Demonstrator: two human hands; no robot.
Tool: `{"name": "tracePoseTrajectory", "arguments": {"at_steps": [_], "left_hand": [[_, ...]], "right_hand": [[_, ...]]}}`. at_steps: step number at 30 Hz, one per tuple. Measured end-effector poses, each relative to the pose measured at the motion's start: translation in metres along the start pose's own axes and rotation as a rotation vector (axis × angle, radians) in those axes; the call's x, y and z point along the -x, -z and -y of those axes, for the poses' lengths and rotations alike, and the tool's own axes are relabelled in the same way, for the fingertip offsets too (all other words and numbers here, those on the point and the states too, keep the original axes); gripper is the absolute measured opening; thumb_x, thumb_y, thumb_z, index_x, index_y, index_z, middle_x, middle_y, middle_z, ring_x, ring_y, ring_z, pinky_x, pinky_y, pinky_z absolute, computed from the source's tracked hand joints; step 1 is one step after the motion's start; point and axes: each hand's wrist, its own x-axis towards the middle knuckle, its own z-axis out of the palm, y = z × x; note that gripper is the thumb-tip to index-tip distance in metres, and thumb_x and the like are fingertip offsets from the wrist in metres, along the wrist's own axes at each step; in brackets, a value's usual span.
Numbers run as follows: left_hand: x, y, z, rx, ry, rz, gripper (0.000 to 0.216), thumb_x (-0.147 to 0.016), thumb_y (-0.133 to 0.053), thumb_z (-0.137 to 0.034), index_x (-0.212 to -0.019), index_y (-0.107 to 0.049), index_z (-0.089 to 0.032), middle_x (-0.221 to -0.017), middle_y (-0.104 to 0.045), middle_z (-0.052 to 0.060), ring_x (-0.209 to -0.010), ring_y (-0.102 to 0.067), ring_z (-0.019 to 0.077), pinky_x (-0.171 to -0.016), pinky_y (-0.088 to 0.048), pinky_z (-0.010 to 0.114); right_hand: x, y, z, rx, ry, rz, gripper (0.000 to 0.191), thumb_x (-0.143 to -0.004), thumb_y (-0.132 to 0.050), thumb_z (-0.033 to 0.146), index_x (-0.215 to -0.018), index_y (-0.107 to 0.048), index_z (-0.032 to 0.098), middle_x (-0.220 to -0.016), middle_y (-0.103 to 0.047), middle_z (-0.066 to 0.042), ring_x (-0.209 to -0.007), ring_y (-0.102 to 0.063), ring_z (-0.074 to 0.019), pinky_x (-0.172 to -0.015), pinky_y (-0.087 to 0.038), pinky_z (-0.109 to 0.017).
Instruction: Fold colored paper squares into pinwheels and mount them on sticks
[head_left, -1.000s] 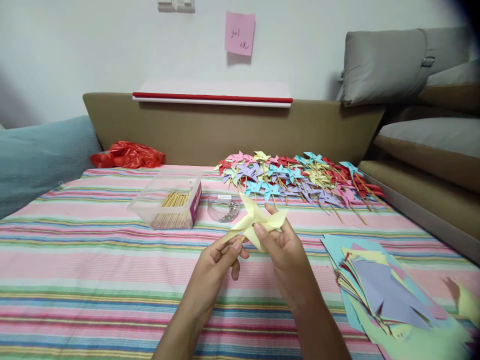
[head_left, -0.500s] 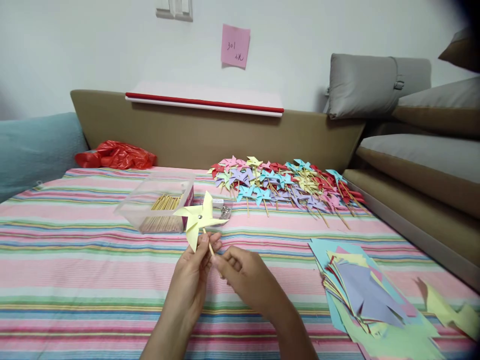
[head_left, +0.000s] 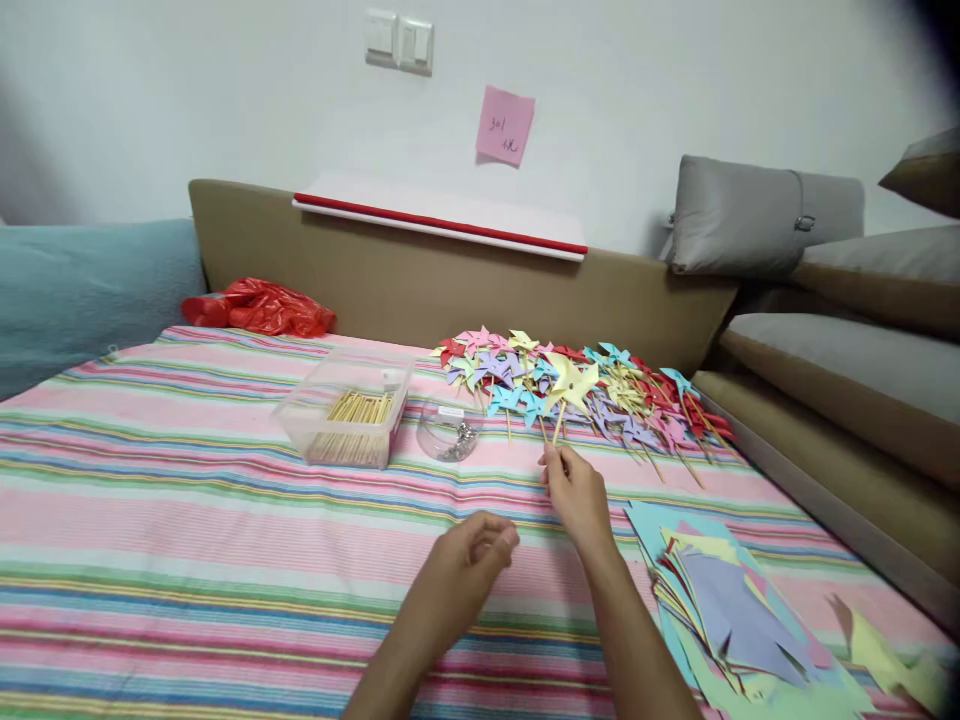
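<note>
Plastic box (head_left: 306, 392) holds sticks (head_left: 360, 408) — case (head_left: 432, 436), metal bits (head_left: 463, 441) — right hand (head_left: 576, 493), pinwheel (head_left: 572, 386).

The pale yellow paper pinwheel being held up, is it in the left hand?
No, the right hand holds the pale yellow paper pinwheel by its thin wooden stick, while the left hand is apart from it.

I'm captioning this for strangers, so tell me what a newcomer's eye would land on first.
Probably the heap of colourful paper pinwheels at the back right of the striped cloth. In front of it, the right hand holds a pale yellow pinwheel by its stick. The crumpled red plastic at the back left also stands out.
</note>
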Motion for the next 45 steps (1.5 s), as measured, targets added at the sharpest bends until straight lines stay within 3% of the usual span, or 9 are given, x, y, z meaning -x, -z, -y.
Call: {"name": "tracePoseTrajectory", "arguments": {"at_steps": [2,7,15,20,24,29,34,39,45], "left_hand": [[0.006,-0.001,0.001,-0.135,-0.015,0.063,0.032,-0.093,-0.057,-0.048,-0.092,-0.067,-0.017,-0.086,-0.07,0.006,-0.086,-0.065,0.0227,-0.078,-0.048,0.032],[0.025,0.01,0.0,-0.322,-0.02,0.114,0.026,-0.095,-0.052,-0.041,-0.089,-0.067,-0.02,-0.087,-0.073,0.004,-0.084,-0.066,0.0209,-0.074,-0.046,0.029],[0.039,0.037,-0.001,-0.43,0.004,0.068,0.025,-0.095,-0.05,-0.04,-0.088,-0.065,-0.021,-0.087,-0.073,0.003,-0.084,-0.067,0.0204,-0.075,-0.046,0.028],[0.045,0.044,0.0,-0.468,-0.006,0.101,0.023,-0.094,-0.05,-0.037,-0.09,-0.065,-0.021,-0.087,-0.073,0.004,-0.082,-0.067,0.0202,-0.073,-0.046,0.028],[0.048,0.048,-0.004,-0.516,-0.024,0.107,0.021,-0.094,-0.05,-0.035,-0.09,-0.065,-0.021,-0.085,-0.072,0.003,-0.079,-0.065,0.0191,-0.07,-0.044,0.027],[0.05,0.047,0.003,-0.722,-0.044,0.16,0.034,-0.097,-0.043,-0.04,-0.07,-0.053,-0.021,-0.066,-0.063,0.001,-0.064,-0.055,0.0171,-0.06,-0.034,0.028],[0.058,0.042,0.021,-0.971,-0.043,0.323,0.041,-0.096,-0.043,-0.042,-0.062,-0.046,-0.02,-0.063,-0.063,0.001,-0.059,-0.054,0.0165,-0.057,-0.024,0.029],[0.064,0.037,0.027,-1.169,-0.105,0.349,0.042,-0.097,-0.043,-0.044,-0.063,-0.05,-0.02,-0.064,-0.065,0.002,-0.06,-0.055,0.0171,-0.057,-0.02,0.031],[0.062,0.036,0.02,-1.173,-0.121,0.371,0.046,-0.098,-0.04,-0.048,-0.065,-0.053,-0.02,-0.064,-0.063,0.0,-0.059,-0.053,0.0157,-0.057,-0.021,0.03]], "right_hand": [[-0.03,-0.008,-0.005,0.114,-0.055,-0.01,0.041,-0.104,-0.038,0.044,-0.087,-0.065,0.02,-0.087,-0.071,-0.006,-0.088,-0.067,-0.0215,-0.081,-0.049,-0.034],[-0.079,-0.039,-0.015,0.308,-0.157,0.095,0.03,-0.098,-0.06,0.04,-0.117,-0.065,0.017,-0.12,-0.067,-0.008,-0.103,-0.066,-0.0212,-0.091,-0.055,-0.044],[-0.097,-0.059,-0.02,0.436,-0.19,0.096,0.033,-0.098,-0.06,0.038,-0.125,-0.062,0.018,-0.127,-0.064,-0.01,-0.109,-0.065,-0.0234,-0.093,-0.055,-0.046],[-0.088,-0.06,-0.017,0.449,-0.175,0.031,0.036,-0.098,-0.06,0.04,-0.125,-0.061,0.017,-0.122,-0.065,-0.009,-0.104,-0.067,-0.0226,-0.089,-0.057,-0.045],[-0.052,-0.036,-0.031,0.444,-0.128,-0.038,0.038,-0.099,-0.055,0.046,-0.121,-0.061,0.016,-0.109,-0.068,-0.007,-0.092,-0.068,-0.0199,-0.084,-0.056,-0.041],[0.005,0.043,-0.079,0.445,-0.049,-0.141,0.033,-0.1,-0.047,0.045,-0.099,-0.069,0.021,-0.082,-0.071,-0.004,-0.081,-0.066,-0.0209,-0.073,-0.047,-0.033],[0.051,0.111,-0.134,0.444,-0.053,-0.312,0.041,-0.093,-0.047,0.048,-0.111,-0.066,0.016,-0.115,-0.072,-0.015,-0.102,-0.066,-0.0297,-0.084,-0.045,-0.038],[0.075,0.122,-0.16,0.424,-0.021,-0.198,0.065,-0.087,-0.052,0.064,-0.123,-0.065,0.011,-0.122,-0.071,-0.017,-0.111,-0.065,-0.0312,-0.091,-0.048,-0.037],[0.082,0.113,-0.16,0.471,-0.053,-0.119,0.06,-0.089,-0.052,0.052,-0.129,-0.066,0.01,-0.122,-0.072,-0.019,-0.112,-0.065,-0.0362,-0.091,-0.046,-0.04]]}}
